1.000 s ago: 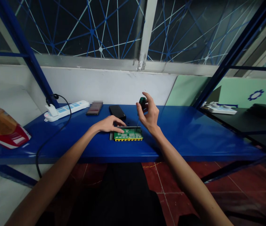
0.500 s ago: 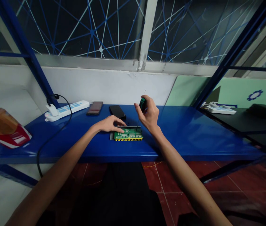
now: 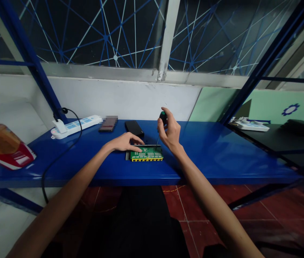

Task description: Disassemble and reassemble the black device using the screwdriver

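Note:
A green circuit board (image 3: 152, 154) with a row of yellow ports along its near edge lies on the blue table, seated on a grey metal casing. My left hand (image 3: 122, 142) grips its left end, thumb on top of the board and fingers reaching round the far side. Above the right half of the board, my right hand (image 3: 171, 130) is closed around a screwdriver (image 3: 163, 116) with a black and green handle. Its thin shaft points down, and the tip meets the board near the far right corner. What exactly lies under the tip is too small to make out.
Behind the board lie a black phone (image 3: 134, 128) and another dark phone (image 3: 108, 124). A white power strip (image 3: 78, 126) with a black cable sits at the back left. A bottle of brown drink (image 3: 3, 145) stands far left. Blue posts rise at both sides.
My right fingers and thumb have shifted around the screwdriver handle, which is now slightly turned. My left hand and the circuit board have stayed in place.

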A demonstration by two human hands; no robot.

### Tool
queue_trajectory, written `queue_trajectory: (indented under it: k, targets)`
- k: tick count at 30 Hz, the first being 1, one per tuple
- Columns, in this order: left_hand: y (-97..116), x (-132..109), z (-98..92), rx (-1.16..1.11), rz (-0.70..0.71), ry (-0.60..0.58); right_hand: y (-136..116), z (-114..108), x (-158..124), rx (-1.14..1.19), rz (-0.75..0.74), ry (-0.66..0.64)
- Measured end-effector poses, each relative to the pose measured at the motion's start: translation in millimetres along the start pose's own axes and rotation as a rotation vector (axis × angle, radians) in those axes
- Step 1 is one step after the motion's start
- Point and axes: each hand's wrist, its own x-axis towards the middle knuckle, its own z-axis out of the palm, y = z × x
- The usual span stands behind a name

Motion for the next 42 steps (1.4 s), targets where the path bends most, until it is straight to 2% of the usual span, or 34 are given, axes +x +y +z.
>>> queue_trajectory:
  k: [4,12,15,21,26,31,37,42]
  targets:
    - [0.2,-0.1,-0.1,0.005,-0.002,0.0,-0.6,-0.2,0.1,-0.024,-0.009,0.027]
    - [-0.8,0.1,0.0,0.019,0.01,-0.01,1.5,-1.3,-0.2,0.039,0.031,-0.002]
    - [-0.1,0.1,0.1,0.012,0.002,-0.005,0.7,-1.3,0.4,-0.01,0.014,0.032]
    - [1.0,0.0,0.2,-0.006,-0.004,0.001,1.6,-1.8,0.8,0.038,-0.012,-0.001]
    - [2.1,-0.1,-0.7,-0.001,-0.008,-0.003,0.5,-1.9,0.5,-0.025,-0.002,0.055]
    - [1.4,0.3,-0.5,-0.002,0.001,-0.004,0.4,-4.3,-0.1,0.05,-0.006,-0.009]
    - [-1.0,0.3,0.2,0.004,0.002,0.001,1.9,-2.8,0.7,0.025,-0.006,0.047]
    - [-0.8,0.5,-0.1,0.0,0.003,-0.001,-0.7,-4.6,1.9,0.039,-0.026,0.009]
